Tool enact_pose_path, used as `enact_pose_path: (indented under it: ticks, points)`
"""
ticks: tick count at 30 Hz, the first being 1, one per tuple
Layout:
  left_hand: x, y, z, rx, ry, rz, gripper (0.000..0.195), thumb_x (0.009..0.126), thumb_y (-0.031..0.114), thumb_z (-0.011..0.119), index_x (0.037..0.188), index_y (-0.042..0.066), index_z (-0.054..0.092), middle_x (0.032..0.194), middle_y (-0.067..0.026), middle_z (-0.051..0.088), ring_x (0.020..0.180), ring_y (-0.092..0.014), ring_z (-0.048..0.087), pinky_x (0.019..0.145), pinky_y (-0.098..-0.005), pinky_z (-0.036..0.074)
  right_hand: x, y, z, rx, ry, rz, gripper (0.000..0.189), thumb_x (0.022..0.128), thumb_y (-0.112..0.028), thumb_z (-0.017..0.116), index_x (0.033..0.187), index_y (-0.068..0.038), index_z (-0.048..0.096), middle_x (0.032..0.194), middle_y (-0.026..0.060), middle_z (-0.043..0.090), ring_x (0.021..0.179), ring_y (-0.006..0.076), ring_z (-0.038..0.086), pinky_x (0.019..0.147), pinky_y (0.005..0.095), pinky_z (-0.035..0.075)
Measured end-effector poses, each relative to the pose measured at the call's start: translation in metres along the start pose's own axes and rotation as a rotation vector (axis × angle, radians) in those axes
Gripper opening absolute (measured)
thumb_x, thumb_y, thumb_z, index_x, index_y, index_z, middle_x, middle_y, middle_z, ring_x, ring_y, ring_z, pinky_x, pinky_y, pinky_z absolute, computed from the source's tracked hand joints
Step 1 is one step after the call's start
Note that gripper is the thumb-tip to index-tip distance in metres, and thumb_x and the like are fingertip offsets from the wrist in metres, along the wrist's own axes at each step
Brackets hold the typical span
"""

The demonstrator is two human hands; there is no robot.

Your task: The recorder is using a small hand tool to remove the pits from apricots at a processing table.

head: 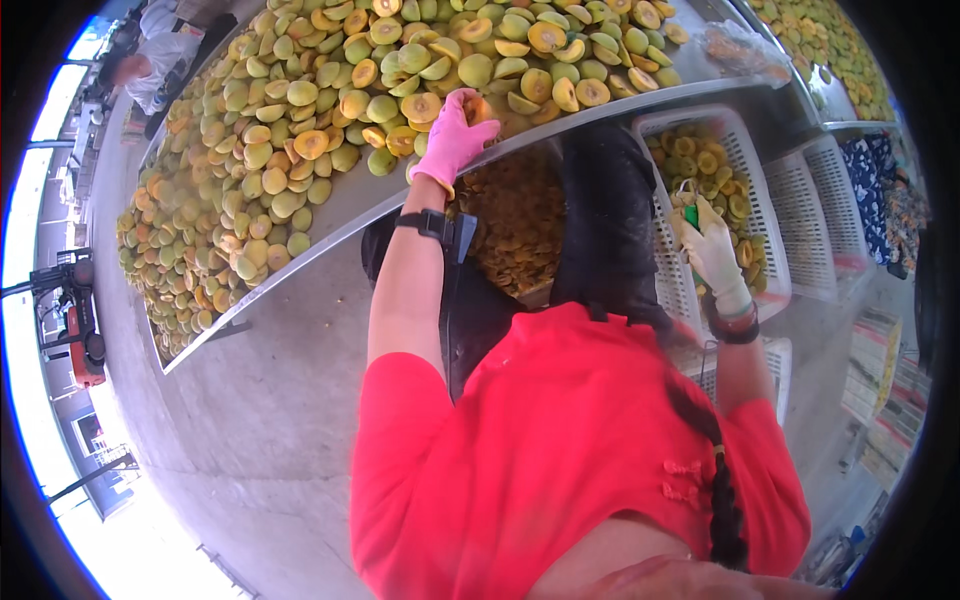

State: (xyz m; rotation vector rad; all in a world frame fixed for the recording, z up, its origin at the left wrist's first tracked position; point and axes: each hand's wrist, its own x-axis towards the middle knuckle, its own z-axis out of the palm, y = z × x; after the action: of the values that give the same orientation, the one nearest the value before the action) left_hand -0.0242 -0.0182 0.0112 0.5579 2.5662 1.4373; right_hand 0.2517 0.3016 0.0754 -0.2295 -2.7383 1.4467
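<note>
My left hand (457, 139), in a pink glove, is closed around a halved fruit (475, 111) with orange flesh at the near edge of the metal table. Many green and orange fruit halves (300, 142) lie heaped beside and beyond it. My right hand (705, 236), in a whitish glove, grips a green-handled tool (691, 216) with a curved metal loop at its end. That hand is over a white plastic crate (776, 247) holding hollowed green fruit halves (705, 157).
Orange fruit scraps (517, 217) fill a container between my legs. The table's raised metal rim (330, 240) runs before me. More white crates (799, 217) stand at right, with a clear plastic bag (742, 51) on the tabletop. A person (154, 71) is at upper left, near a forklift (82, 330).
</note>
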Motion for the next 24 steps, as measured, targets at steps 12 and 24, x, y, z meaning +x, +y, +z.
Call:
enact_pose_path:
  ticks: [12, 24]
  points:
    - [-0.119, 0.09, -0.005, -1.583, -0.051, -0.265, 0.064, 0.099, 0.05, 0.055, 0.138, 0.0, 0.05, 0.109, -0.0153, 0.064, 0.084, -0.018, 0.06, 0.066, -0.0265, 0.05, 0.018, -0.102, 0.074, 0.355, -0.331, 0.123, 0.034, 0.095, -0.002, 0.056, 0.128, -0.007, 0.051, 0.076, 0.0017, 0.052, 0.066, 0.0091, 0.049, 0.058, 0.0251, 0.043]
    - [-0.155, 0.102, 0.019, -0.02, 0.414, 0.593, 0.038, 0.07, -0.016, 0.066, 0.105, -0.004, 0.055, 0.11, -0.0152, 0.062, 0.097, -0.032, 0.06, 0.087, -0.0344, 0.051, 0.003, -0.123, 0.1, 0.312, -0.332, -0.258, 0.006, 0.099, -0.006, 0.055, 0.104, -0.002, 0.055, 0.07, -0.0045, 0.045, 0.058, 0.0041, 0.041, 0.05, 0.0251, 0.035]
